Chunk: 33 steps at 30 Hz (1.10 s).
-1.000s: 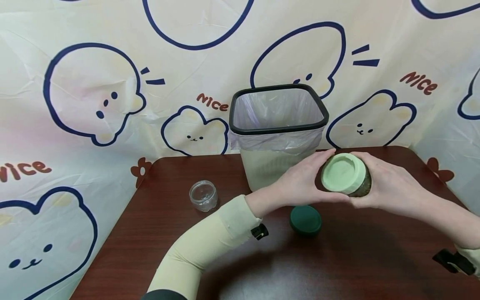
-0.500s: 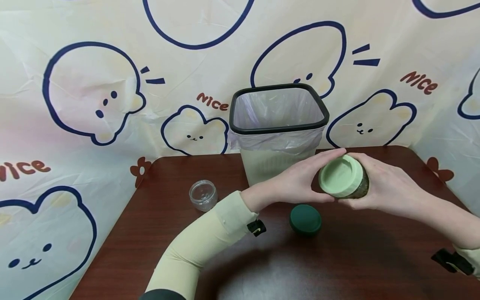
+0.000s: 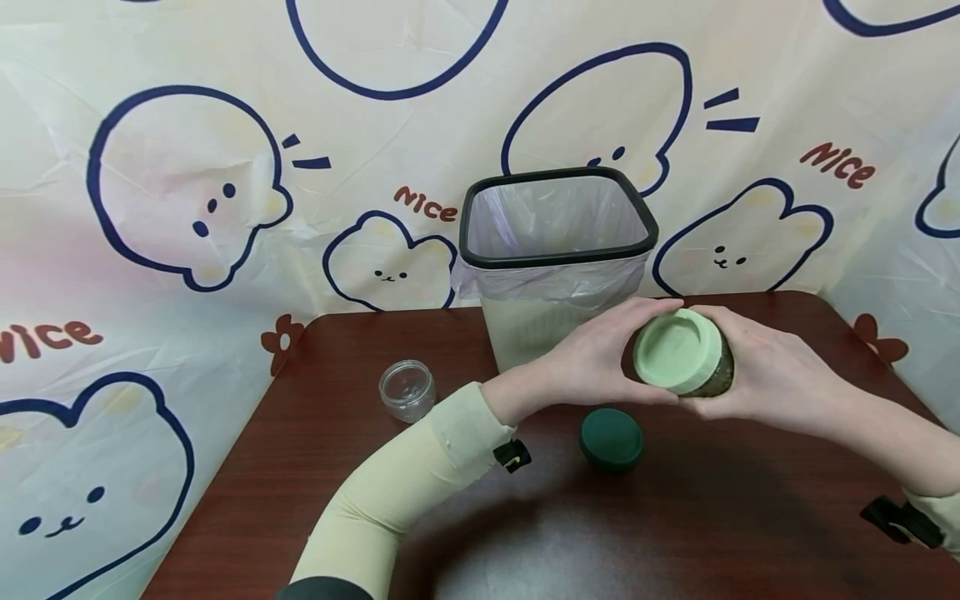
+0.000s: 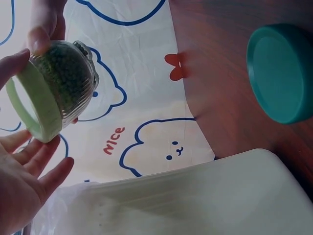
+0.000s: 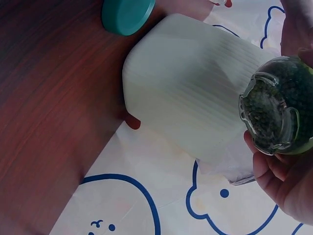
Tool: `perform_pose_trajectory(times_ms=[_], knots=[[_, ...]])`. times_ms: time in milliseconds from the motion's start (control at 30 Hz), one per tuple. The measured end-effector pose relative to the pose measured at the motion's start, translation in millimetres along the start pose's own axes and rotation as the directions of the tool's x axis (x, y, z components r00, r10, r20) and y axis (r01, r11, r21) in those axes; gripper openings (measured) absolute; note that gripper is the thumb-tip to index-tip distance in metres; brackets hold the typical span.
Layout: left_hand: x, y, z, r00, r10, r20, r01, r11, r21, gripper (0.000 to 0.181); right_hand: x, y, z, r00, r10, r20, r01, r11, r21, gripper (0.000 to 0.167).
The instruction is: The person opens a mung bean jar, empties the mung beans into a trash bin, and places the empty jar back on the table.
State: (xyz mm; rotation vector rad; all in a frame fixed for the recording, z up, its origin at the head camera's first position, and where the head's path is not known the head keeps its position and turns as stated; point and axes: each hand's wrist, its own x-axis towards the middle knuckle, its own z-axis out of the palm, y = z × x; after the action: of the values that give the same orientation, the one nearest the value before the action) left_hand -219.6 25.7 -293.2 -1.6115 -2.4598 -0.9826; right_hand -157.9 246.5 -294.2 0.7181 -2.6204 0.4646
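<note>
Above the table, both hands hold a clear ribbed jar filled with small dark green grains. Its pale green screw lid sits on top, tilted toward the head camera. My left hand grips the lid's rim from the left, thumb and fingers on opposite sides. From the right, my right hand holds the glass body. The right wrist view shows the jar's scalloped glass base. Below the hands, a dark green round lid lies on the table.
A small clear open jar stands on the brown table at the left. Behind the hands is a pale bin with a black rim and a plastic liner. A cartoon-printed cloth hangs behind the table.
The lidded jar has shifted slightly left with both hands. My left hand has drawn back a little and changed its hold on the lid. The other objects have stayed put.
</note>
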Motion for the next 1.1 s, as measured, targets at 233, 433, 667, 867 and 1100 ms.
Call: perform_pose_trajectory(times_ms=[233, 433, 667, 867, 1100], knots=[[-0.6, 2.8, 1.6, 0.997, -0.055, -0.049, 0.057, 0.997, 0.042, 0.092, 0.3, -1, 0, 1.000, 0.025, 0.018, -0.025, 1.000, -0.001, 0.090], [-1.2, 7.2, 3.1, 0.989, -0.123, -0.083, 0.127, 0.991, 0.040, 0.088, 0.5, -2, -1, 0.996, 0.075, 0.043, -0.074, 0.997, -0.011, 0.093], [-0.4, 11.7, 5.4, 0.979, -0.188, -0.080, 0.191, 0.981, 0.032, 0.086, 0.6, -2, -1, 0.993, 0.101, 0.055, -0.100, 0.995, -0.018, 0.095], [-0.1, 9.7, 4.4, 0.984, -0.171, -0.057, 0.174, 0.983, 0.054, 0.093, -0.4, -1, -1, 0.992, 0.104, 0.067, -0.104, 0.995, -0.006, 0.095], [1.6, 2.1, -2.9, 0.998, -0.049, 0.042, 0.050, 0.998, -0.026, 0.104, -1.3, -1, -2, 0.998, 0.064, 0.013, -0.064, 0.998, -0.004, 0.094]])
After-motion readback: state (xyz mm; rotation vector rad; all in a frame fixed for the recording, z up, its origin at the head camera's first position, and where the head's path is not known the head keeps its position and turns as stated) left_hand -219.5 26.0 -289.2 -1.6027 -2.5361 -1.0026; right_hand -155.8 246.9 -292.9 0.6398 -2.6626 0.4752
